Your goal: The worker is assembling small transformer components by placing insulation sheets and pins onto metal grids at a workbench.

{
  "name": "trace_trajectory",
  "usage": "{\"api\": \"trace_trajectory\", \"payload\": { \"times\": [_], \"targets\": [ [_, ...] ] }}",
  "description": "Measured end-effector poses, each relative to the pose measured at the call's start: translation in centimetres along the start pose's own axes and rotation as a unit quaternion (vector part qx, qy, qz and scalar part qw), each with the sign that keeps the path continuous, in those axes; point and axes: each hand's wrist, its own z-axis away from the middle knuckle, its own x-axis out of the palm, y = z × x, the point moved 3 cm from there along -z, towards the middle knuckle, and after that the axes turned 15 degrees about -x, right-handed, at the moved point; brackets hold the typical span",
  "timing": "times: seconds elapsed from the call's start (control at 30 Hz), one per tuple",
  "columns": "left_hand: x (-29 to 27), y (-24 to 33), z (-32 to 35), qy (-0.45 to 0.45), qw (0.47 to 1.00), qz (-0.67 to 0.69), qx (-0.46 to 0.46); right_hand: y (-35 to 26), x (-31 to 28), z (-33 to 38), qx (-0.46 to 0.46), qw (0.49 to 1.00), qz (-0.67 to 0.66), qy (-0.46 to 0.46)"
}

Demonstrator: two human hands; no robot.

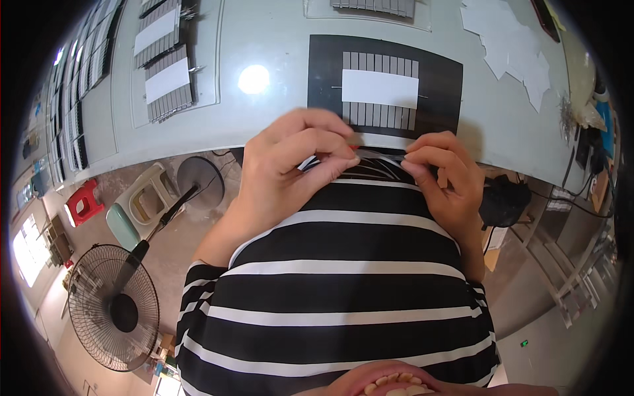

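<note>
Hands met at the near edge of the pale surface (277, 39), just above the striped shirt (337, 284). The left hand (290, 162) was curled, knuckles up, its grip pressed together on a thin strip (380, 153) with a small red bit at its thumb tip. The right hand (446, 175) mirrored it, its grip pinched shut on the other end of the same strip, so the strip ran between the two hands right at the surface edge.

Beyond the hands lay a black mat (323, 72) carrying a row of grey slats (380, 63) with a white sheet (380, 89) across their middle. Clear trays (208, 59) to the left held similar slat rows with white sheets.

The strip was mostly hidden by the fingers, and what it was made of could not be told. Scraps of white paper (515, 46) lay far right. A fan (112, 307) and stools (135, 204) stood on the floor below.
</note>
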Motion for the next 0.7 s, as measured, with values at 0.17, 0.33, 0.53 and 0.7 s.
{"api": "trace_trajectory", "payload": {
  "times": [0.17,0.33,0.53,0.7],
  "targets": [
    [-0.1,0.1,1.0,0.005,0.999,-0.01,-0.03,-0.1,-0.3,0.3,-0.009,1.0,-0.003,-0.003],
    [-0.1,0.0,1.1,0.003,1.0,-0.011,-0.029,0.2,-0.5,0.8,-0.004,0.999,-0.021,-0.025],
    [-0.3,0.0,1.0,0.0,1.0,0.004,-0.015,-0.3,-0.4,0.4,-0.018,1.0,0.015,0.002],
    [-0.3,-0.2,1.2,-0.006,0.999,0.016,-0.032,-0.3,-0.4,0.8,0.014,1.0,-0.001,-0.015]
  ]
}}
